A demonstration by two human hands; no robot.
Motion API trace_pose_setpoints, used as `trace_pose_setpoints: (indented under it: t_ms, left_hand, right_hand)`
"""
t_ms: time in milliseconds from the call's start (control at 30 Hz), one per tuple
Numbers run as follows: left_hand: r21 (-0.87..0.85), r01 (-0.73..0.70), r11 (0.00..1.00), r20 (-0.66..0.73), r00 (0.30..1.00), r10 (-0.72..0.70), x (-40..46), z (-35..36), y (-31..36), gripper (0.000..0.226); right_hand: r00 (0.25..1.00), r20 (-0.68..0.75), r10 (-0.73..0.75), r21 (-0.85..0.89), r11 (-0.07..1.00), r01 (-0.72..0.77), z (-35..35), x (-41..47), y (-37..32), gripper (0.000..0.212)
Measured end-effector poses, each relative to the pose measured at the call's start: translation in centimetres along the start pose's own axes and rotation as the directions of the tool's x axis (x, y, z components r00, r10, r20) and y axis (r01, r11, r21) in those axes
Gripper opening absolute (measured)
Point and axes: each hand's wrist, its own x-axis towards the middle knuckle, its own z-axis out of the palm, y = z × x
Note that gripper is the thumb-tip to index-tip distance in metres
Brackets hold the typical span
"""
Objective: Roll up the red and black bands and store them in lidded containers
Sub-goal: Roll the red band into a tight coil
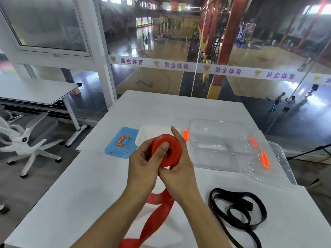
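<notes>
Both my hands hold a partly rolled red band [172, 149] above the white table [86, 190]. My left hand [143, 161] grips the roll with the thumb pressed on its centre. My right hand [180, 158] cups the roll from the right and below. The loose red tail hangs down and trails toward the near table edge. A black band [238, 210] lies in loose loops on the table at the right. Behind the roll stands a small white container [143, 138], with its blue lid [120, 143] lying flat to its left.
A large clear container [215, 145] with orange clasps sits at the back right, its clear lid [274, 165] lying beside it. An office chair [30, 138] stands on the floor to the left. A glass wall runs behind the table.
</notes>
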Motion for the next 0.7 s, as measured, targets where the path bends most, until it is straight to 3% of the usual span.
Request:
trace_pose_setpoints:
  t_ms: [100, 267, 433, 567, 700]
  left_hand:
    - [0.087, 0.021, 0.996, 0.096, 0.995, -0.029, 0.7, -1.0, -0.2, 0.03]
    - [0.132, 0.067, 0.989, 0.344, 0.933, -0.109, 2.8, -3.6, 0.7, 0.04]
    - [0.511, -0.103, 0.854, 0.517, 0.83, -0.209, 4.5, -4.6, 3.0, 0.04]
    - [0.479, -0.186, 0.858, 0.49, 0.868, -0.085, 3.7, -4.2, 2.4, 0.041]
    - [0.301, -0.185, 0.935, 0.322, 0.943, 0.083, 2.5, -2.8, 1.8, 0.031]
  right_hand:
    - [0.998, 0.069, -0.006, -0.109, 0.994, 0.013, -0.9, 0.4, -0.1, 0.089]
    - [0.95, 0.311, -0.013, -0.351, 0.927, 0.128, -3.7, 1.4, -1.2, 0.096]
    - [0.903, 0.43, 0.024, -0.485, 0.85, 0.208, -3.6, 1.7, -2.1, 0.108]
    - [0.921, 0.386, 0.046, -0.443, 0.885, 0.142, -3.6, 1.2, -1.8, 0.108]
    - [0.966, 0.25, 0.058, -0.294, 0.956, 0.019, -4.1, 0.9, -1.7, 0.073]
